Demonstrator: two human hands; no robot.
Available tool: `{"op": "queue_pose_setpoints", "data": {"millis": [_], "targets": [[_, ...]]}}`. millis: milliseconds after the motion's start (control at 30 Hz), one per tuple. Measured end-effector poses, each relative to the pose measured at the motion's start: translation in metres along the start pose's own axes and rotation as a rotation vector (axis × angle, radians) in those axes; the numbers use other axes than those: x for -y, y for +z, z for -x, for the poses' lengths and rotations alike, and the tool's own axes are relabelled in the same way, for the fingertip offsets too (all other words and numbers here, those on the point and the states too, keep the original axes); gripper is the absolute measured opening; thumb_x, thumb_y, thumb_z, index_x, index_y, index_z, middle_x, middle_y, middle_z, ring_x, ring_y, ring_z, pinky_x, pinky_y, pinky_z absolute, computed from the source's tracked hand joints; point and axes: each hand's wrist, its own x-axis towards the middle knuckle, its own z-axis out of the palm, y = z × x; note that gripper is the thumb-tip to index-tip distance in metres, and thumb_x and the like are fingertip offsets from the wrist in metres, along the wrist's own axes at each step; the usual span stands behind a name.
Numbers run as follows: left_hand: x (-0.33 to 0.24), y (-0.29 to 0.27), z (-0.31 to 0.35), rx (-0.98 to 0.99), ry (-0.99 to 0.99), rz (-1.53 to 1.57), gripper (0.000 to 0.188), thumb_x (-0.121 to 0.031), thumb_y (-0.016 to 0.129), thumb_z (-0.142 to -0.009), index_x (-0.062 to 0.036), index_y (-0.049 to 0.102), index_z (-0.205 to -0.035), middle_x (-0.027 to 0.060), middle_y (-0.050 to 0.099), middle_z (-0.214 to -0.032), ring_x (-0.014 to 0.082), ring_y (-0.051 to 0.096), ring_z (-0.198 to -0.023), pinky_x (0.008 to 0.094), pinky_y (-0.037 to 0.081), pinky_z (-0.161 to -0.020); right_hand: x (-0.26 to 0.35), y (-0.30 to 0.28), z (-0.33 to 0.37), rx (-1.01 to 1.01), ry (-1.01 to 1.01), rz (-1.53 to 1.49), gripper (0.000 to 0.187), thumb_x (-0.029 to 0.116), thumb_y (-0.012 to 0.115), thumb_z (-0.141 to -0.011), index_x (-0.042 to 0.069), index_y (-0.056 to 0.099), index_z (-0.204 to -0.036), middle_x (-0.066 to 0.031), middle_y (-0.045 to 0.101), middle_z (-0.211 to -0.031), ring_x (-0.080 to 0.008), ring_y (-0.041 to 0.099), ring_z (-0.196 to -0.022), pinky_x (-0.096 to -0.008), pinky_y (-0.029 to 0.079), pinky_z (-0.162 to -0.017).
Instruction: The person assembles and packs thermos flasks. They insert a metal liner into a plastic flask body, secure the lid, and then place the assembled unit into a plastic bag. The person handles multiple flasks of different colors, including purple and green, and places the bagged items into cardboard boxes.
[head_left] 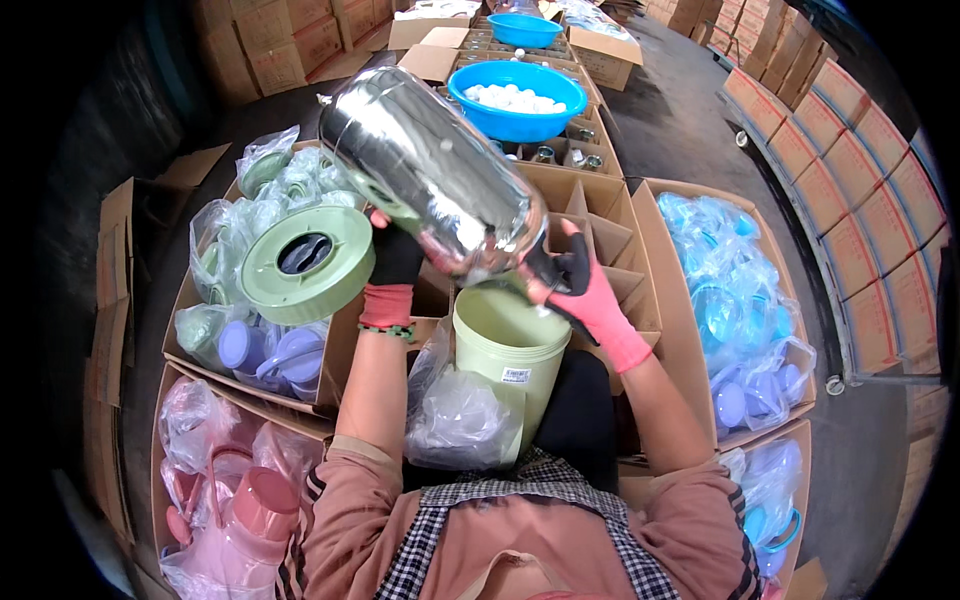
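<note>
A shiny silver vacuum flask liner (430,165) is tilted above an open pale-green flask shell (500,345), its lower right end close over the shell's mouth. My right hand (590,295), in a pink and black glove, is closed around that lower end. In my left hand (398,258), also gloved, is a round light-green flask part (345,275) with a dark pad in its middle. The liner crosses just above the left hand; whether those fingers also support it is hidden. The shell stands between my legs, with a crumpled clear plastic bag (455,420) against its side.
Cartons of bagged green and purple parts (290,180), pink jugs (255,510) and blue parts (715,270) surround me. Ahead, a divided carton (600,235) stands before a blue basin (520,125) of white pieces. Stacked boxes (855,200) sit on a trolley at right.
</note>
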Motion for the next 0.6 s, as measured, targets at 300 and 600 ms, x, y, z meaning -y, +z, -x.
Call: {"op": "queue_pose_setpoints", "data": {"millis": [300,600], "targets": [[-0.005,0.071,0.026,0.090,-0.056,-0.762,0.018,-0.023,0.049,-0.079,-0.0049,0.051,-0.080,0.0090,0.053,-0.073,0.0198,0.049,-0.069,0.0297,0.040,-0.067,-0.085,0.008,-0.029,-0.046,0.348,-0.876,0.038,0.032,0.052,-0.084,0.018,0.039,-0.116,0.0012,0.049,-0.095,-0.0121,0.052,-0.070,-0.0298,0.047,-0.053],[0.018,0.051,0.091,-0.048,-0.140,-0.813,0.017,-0.016,0.049,-0.082,-0.0051,0.049,-0.095,0.0070,0.055,-0.081,0.0157,0.054,-0.077,0.0265,0.044,-0.074,-0.033,-0.005,-0.020,0.153,0.059,-0.124,0.076,0.012,0.073,-0.062,0.002,0.033,-0.126,-0.0082,0.044,-0.117,-0.0118,0.050,-0.086,-0.0261,0.041,-0.079]]}}
